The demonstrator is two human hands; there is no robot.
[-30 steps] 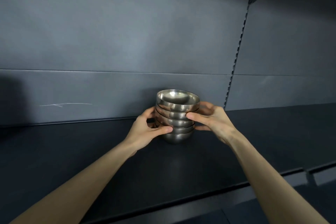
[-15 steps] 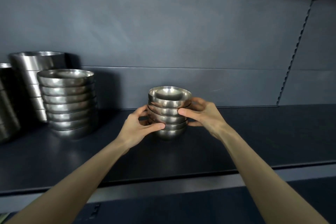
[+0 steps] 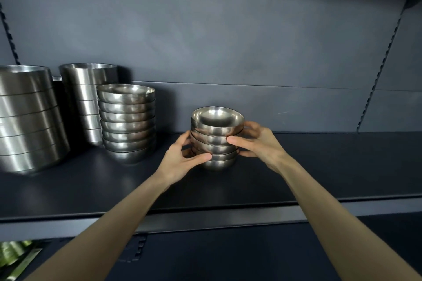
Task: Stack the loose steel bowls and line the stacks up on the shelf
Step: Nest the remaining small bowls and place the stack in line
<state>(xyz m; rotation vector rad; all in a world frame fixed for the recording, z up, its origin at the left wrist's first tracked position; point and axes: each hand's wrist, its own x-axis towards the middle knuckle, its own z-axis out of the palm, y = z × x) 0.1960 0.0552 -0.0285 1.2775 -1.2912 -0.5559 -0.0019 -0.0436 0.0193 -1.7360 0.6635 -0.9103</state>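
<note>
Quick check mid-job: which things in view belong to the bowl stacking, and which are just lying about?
Job: held bowl stack, gripped by left hand and right hand; taller bowl stack to its left; shelf.

Lying about: front tub stack and rear tub stack, straight-walled steel, far left; blurred green item below the shelf.

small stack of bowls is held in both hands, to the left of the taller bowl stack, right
Not quite. The head view shows the small stack of bowls gripped by the left hand and the right hand, but it is to the right of the taller bowl stack, not the left.
</note>
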